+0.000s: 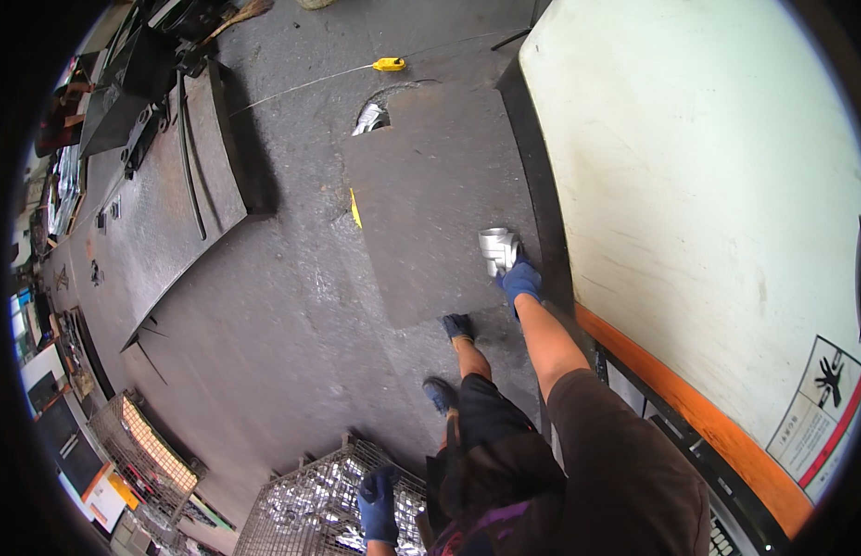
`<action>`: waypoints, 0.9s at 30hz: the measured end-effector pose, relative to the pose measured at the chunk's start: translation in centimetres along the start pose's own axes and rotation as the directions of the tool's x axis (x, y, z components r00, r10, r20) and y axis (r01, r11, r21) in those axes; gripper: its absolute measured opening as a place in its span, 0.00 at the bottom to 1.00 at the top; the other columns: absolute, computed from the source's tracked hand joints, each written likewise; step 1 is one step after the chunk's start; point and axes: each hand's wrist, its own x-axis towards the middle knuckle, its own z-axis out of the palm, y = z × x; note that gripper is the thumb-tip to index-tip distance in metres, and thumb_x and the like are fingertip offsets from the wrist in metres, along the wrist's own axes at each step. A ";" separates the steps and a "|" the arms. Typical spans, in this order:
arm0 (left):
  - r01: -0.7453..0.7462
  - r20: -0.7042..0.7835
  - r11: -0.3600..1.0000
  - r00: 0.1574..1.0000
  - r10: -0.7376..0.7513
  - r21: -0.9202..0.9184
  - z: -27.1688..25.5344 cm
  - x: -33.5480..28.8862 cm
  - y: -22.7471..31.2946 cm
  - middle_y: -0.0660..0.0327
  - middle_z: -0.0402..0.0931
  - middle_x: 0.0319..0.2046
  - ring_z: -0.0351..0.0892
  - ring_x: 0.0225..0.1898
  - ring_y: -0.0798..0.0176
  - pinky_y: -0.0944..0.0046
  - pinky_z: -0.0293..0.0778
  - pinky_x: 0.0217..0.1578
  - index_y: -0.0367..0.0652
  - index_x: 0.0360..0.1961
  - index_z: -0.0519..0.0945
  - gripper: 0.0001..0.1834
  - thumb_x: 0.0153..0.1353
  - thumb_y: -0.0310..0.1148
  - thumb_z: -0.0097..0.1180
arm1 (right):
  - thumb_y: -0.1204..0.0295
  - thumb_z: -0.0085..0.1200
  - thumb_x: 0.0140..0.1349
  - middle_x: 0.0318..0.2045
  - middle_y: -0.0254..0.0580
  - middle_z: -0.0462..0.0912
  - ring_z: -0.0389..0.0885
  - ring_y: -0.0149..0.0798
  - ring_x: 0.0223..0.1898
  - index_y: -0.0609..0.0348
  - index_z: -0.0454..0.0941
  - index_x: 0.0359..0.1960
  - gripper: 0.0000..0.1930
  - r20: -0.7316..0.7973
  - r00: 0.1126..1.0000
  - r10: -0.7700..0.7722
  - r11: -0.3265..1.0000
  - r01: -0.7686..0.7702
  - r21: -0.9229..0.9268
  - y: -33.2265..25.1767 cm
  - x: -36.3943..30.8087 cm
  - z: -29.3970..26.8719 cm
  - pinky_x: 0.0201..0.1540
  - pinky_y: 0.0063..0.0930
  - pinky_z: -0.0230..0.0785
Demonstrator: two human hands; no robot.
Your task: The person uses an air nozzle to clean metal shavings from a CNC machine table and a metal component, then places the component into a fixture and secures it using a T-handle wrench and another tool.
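Note:
My right hand (521,281), in a blue glove, is closed on a silver metal casting (498,246) with rounded, tube-like ends. The arm stretches forward, and the casting is over the right part of a dark flat plate (440,195). My left hand (379,508), also gloved in blue with dark fingers, is low in the picture above a wire basket (264,505) of shiny silver parts. Its fingers look loosely bent and apart, with nothing visible in them. My feet in dark shoes stand just behind the plate.
A large white machine panel (699,157) with an orange strip (690,412) rises on the right. Another silver part (368,118) lies at the plate's far left corner. Farther off is a yellow object (389,64) on a cord. A metal table (171,204) stands left, a second wire basket (143,445) lower left.

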 end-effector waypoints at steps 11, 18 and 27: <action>-0.415 0.301 0.904 0.854 0.425 -0.099 4.3 2.5 8.2 0.49 0.67 0.56 0.69 0.56 0.54 0.63 0.67 0.55 0.37 0.57 0.68 0.19 0.66 0.31 0.49 | 0.74 0.65 0.49 0.20 0.33 0.77 0.69 0.26 0.19 0.60 0.82 0.34 0.10 0.384 0.890 -0.246 0.488 -0.228 0.842 0.2 -9.6 -5.4 0.21 0.26 0.60; -0.364 0.555 0.782 0.557 0.618 -0.506 8.1 1.1 16.6 0.52 0.58 0.63 0.64 0.62 0.57 0.58 0.70 0.54 0.44 0.67 0.57 0.32 0.64 0.36 0.53 | 0.68 0.66 0.52 0.35 0.42 0.84 0.79 0.29 0.35 0.61 0.78 0.46 0.20 -0.054 0.667 -0.743 0.352 0.457 0.817 1.0 -31.2 -18.5 0.41 0.28 0.72; 0.352 0.849 0.788 0.366 0.381 -0.506 10.3 -5.1 11.2 0.53 0.67 0.59 0.70 0.57 0.51 0.51 0.69 0.57 0.44 0.64 0.62 0.42 0.59 0.66 0.43 | 0.82 0.55 0.56 0.45 0.42 0.81 0.80 0.29 0.40 0.62 0.71 0.54 0.22 -0.558 0.815 -0.157 0.339 0.575 0.744 19.4 -50.1 -20.1 0.42 0.21 0.72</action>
